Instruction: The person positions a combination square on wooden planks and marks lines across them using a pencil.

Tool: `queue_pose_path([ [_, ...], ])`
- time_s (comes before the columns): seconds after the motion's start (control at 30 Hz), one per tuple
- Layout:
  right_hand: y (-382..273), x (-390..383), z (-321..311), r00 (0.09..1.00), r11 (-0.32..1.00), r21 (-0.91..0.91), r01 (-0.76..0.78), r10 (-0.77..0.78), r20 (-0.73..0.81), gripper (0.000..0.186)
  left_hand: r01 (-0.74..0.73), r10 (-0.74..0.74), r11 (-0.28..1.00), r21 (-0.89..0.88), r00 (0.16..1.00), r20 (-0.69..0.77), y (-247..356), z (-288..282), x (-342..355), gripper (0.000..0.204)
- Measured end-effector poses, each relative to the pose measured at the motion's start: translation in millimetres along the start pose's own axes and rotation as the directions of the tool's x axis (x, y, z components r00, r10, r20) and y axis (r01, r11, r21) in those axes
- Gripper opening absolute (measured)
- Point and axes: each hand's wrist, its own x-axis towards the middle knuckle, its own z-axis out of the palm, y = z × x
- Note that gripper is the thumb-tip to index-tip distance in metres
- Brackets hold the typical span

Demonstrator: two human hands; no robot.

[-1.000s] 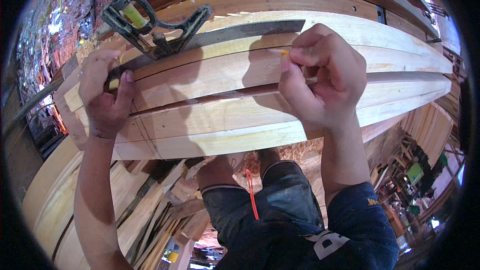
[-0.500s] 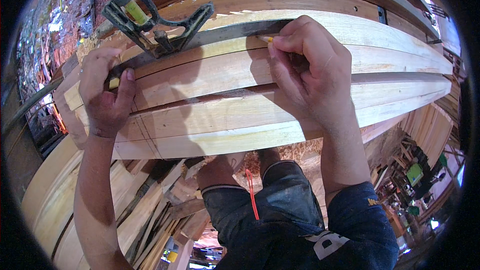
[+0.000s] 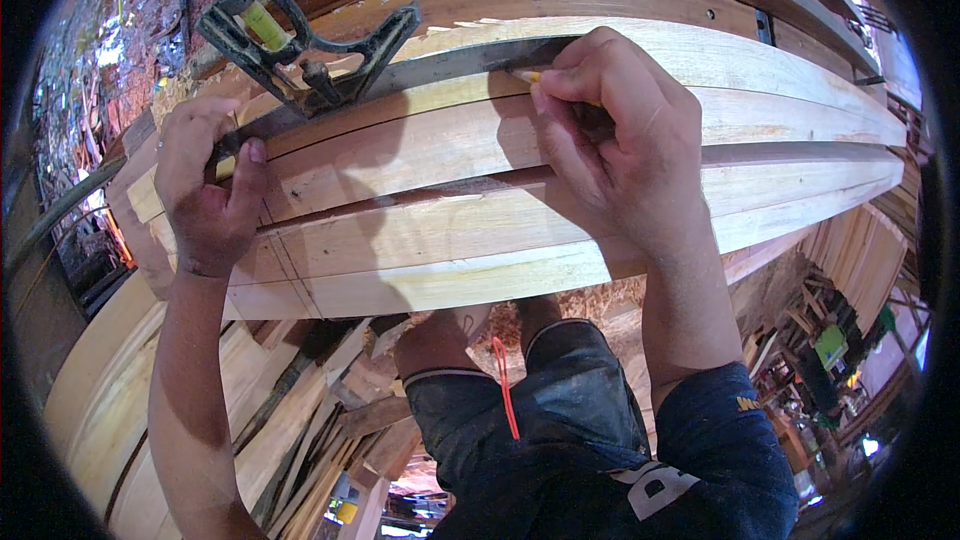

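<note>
Pressing the combination square [image 3: 300, 45] onto stacked boards [image 3: 480, 230], left hand [image 3: 205, 190] fingers clamp it; right hand [image 3: 615, 135] fingers pinch a pencil [image 3: 527, 75].

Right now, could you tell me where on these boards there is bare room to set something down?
Bare wood lies right of the right hand on the pale boards, and between both hands. The combination square and left hand crowd the left end.

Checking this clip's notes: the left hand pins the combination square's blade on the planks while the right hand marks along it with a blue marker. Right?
Not quite. In the head view the right hand holds a yellow pencil, not a blue marker. The rest stands.
</note>
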Motion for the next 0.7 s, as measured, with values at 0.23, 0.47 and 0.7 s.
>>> queue_pose_path([
  [0.23,-0.2,-0.4,1.5,0.999,0.998,0.049,-0.049,0.05,-0.018,0.02,0.006,-0.006,1.0,0.003,1.0,-0.009,3.0,1.1,1.3,0.023],
  [0.47,-3.4,0.6,4.1,0.995,0.992,0.09,-0.091,0.093,-0.022,0.017,0.001,-0.001,0.999,0.042,1.0,-0.001,-0.4,-0.9,-0.7,0.023],
  [0.7,3.1,-6.9,-11.0,0.957,0.904,0.393,-0.166,0.244,-0.157,0.013,0.002,-0.003,1.0,-0.012,1.0,-0.031,-1.4,2.0,-1.6,0.023],
])
